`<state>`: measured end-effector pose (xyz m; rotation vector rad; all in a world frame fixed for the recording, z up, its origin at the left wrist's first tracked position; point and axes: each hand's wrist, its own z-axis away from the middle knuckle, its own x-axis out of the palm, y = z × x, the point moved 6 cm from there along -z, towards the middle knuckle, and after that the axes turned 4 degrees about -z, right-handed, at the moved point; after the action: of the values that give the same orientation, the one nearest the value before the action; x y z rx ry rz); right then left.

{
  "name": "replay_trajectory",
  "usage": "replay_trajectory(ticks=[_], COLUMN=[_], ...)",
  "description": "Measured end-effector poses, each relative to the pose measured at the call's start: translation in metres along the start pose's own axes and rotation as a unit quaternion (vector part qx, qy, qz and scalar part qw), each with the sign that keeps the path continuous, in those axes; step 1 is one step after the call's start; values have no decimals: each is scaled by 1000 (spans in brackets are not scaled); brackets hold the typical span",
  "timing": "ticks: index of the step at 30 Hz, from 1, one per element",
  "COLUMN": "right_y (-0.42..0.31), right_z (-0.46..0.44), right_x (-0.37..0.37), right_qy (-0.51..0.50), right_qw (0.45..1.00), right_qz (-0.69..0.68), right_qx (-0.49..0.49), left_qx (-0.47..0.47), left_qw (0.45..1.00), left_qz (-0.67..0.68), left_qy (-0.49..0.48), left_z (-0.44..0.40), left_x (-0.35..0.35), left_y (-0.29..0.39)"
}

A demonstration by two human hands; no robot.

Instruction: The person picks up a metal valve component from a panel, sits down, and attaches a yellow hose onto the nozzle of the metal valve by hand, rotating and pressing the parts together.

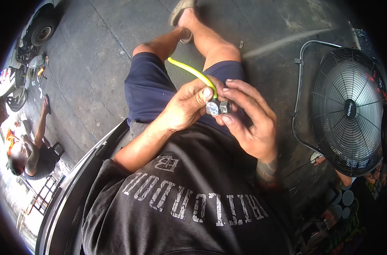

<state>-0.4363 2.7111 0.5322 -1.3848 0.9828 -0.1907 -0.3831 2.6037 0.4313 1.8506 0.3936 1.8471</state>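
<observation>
My left hand [188, 103] is closed around the lower end of a curved fluorescent yellow handle or tube [189, 70], its thumb pressing where this meets a small fitting. That silver and black metal fitting [213, 108] sticks out past the left fingertips, with a dark hex nut [225, 106] at its right end. Around the nut, my right hand [254, 121] has its thumb below and its fingers above, apart from each other. Small gaps show between the nut and these fingertips; any contact behind it is hidden.
A large round floor fan [350, 108] on a tubular metal stand [301, 85] stands to the right. At the left are a vehicle wheel [42, 35], motorcycle parts and a seated person [36, 155]. Another person's arm or leg shows beneath the fan. Dark concrete floor [104, 51] lies ahead.
</observation>
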Motion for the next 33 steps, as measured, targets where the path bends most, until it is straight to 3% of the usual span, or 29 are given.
replay_trajectory(ticks=[6, 10, 14, 18, 21, 22, 28, 33], right_y=[1, 12, 20, 22, 23, 24, 20, 19], right_z=[3, 11, 18, 17, 18, 18, 19, 18], right_x=[-2, -5, -7, -3, 1, 2, 5, 5], right_qy=[19, 29, 43, 55, 56, 55, 36, 33], right_qw=[997, 998, 996, 996, 995, 995, 997, 997], right_qz=[58, 27, 30, 3, 4, 9, 55, 57], right_qx=[-56, 43, 66, 72, 77, 78, 37, 37], left_qx=[-1, -51, -58, 9, 4, 39, 111, 142], left_qw=[994, 985, 981, 926, 874, 882, 793, 798], left_qz=[-100, -143, -158, -355, -477, -456, -592, -576], left_qy=[53, 76, 98, 132, 93, 115, 96, 103], left_z=[-2, 0, 5, 6, 7, 7, 8, 9], left_x=[-1, -4, 4, 6, 14, 14, 16, 18], left_y=[7, 1, 6, 11, 18, 17, 20, 21])
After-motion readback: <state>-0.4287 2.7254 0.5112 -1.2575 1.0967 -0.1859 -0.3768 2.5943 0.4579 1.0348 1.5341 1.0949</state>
